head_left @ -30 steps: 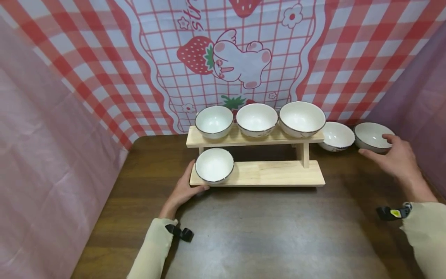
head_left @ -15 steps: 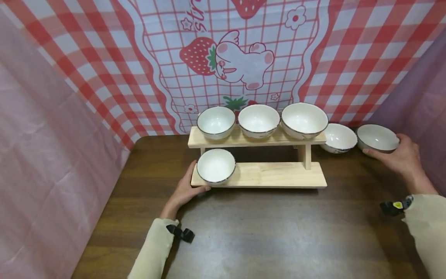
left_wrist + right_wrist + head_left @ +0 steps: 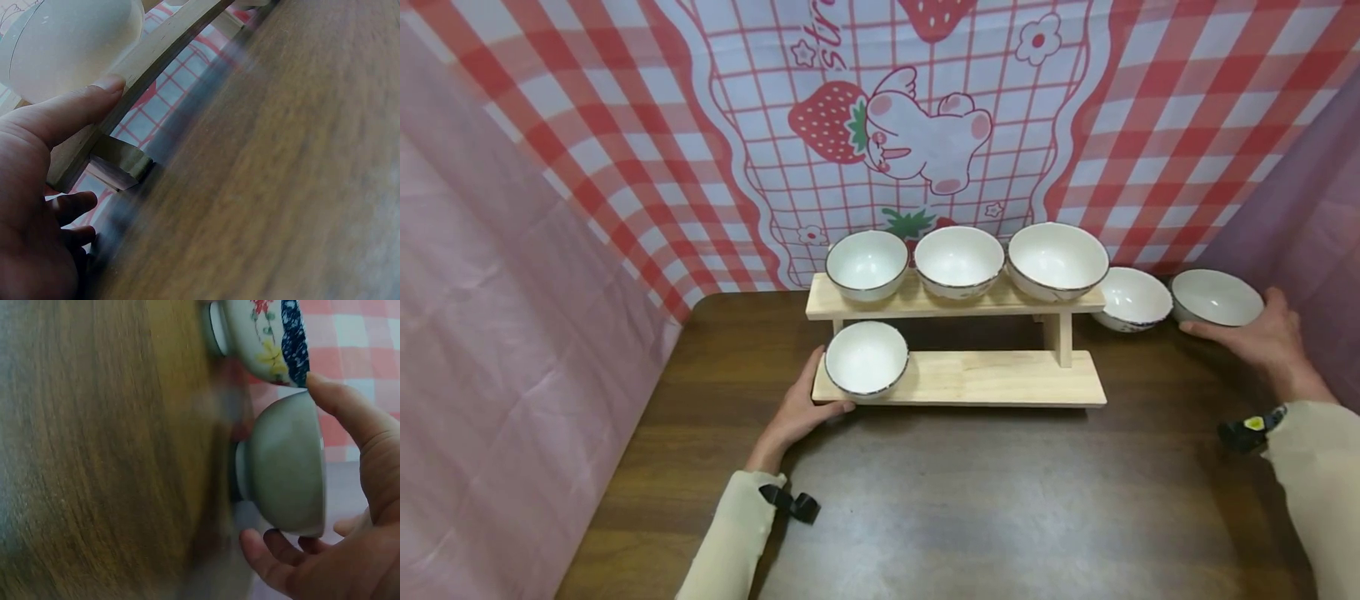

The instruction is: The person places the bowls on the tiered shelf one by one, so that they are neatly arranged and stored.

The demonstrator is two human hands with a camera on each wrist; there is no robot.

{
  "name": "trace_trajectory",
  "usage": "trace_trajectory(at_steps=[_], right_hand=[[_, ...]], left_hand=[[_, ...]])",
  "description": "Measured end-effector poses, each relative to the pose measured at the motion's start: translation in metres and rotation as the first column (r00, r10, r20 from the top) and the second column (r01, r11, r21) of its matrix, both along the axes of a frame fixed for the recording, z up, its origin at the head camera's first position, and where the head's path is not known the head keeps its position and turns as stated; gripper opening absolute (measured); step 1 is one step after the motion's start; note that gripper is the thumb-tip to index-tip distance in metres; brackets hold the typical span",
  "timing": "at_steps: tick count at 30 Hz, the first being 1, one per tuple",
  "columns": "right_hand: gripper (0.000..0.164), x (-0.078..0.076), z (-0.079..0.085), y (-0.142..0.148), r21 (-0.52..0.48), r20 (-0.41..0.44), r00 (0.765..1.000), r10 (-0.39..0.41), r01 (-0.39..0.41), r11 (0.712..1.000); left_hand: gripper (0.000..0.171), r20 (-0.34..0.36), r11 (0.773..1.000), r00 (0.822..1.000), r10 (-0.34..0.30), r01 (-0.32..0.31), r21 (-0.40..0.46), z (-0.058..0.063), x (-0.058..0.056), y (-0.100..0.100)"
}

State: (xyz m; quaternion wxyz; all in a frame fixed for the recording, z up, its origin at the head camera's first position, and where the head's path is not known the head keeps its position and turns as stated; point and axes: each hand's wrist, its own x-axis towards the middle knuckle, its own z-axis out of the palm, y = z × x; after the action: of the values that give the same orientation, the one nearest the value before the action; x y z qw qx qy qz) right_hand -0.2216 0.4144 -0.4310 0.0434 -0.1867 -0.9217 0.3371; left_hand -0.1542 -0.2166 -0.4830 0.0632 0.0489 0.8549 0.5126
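A two-tier wooden stand [image 3: 1000, 377] carries a white bowl [image 3: 866, 358] at the left of its lower board. My left hand [image 3: 793, 412] grips that board's left end; in the left wrist view the thumb [image 3: 81, 109] lies along the edge beside the bowl and the other fingers curl below. On the table at the far right, my right hand [image 3: 1273, 337] holds a plain pale bowl [image 3: 1216, 297], thumb at the near left and fingers round its right side. The right wrist view shows its greenish-grey outside [image 3: 287, 465] between thumb and fingers.
Three bowls line the upper board, at left [image 3: 867, 265], middle [image 3: 959, 262] and right [image 3: 1057, 260]. A flower-painted bowl [image 3: 1131, 298] sits between the stand and the held bowl. Checked cloth [image 3: 1157, 125] hangs behind, and pinkish curtains [image 3: 512, 333] flank the wooden table [image 3: 970, 500].
My right hand has closed in around the far-right bowl, its fingers moving to the bowl's right side. The left hand keeps its grip on the stand, and the view has shifted slightly.
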Motion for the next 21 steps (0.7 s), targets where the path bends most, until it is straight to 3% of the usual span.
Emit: trace_trajectory(at_steps=[13, 17, 21], right_hand=[[0.109, -0.013, -0.024, 0.009, -0.172, -0.083, 0.995, -0.046, 0.031, 0.985], [0.096, -0.014, -0.028, 0.014, -0.209, -0.124, 0.992, -0.034, 0.007, 0.978], [0.098, -0.014, -0.029, 0.018, -0.242, -0.14, 0.99, -0.014, -0.021, 0.97]], left_hand=[[0.113, 0.011, 1.0, 1.0, 0.005, -0.005, 0.002, 0.0, 0.0, 0.001], [0.113, 0.015, 1.0, 1.0, 0.004, -0.004, 0.003, -0.001, -0.001, 0.0], [0.112, 0.013, 1.0, 1.0, 0.006, -0.006, 0.004, -0.001, -0.001, 0.0]])
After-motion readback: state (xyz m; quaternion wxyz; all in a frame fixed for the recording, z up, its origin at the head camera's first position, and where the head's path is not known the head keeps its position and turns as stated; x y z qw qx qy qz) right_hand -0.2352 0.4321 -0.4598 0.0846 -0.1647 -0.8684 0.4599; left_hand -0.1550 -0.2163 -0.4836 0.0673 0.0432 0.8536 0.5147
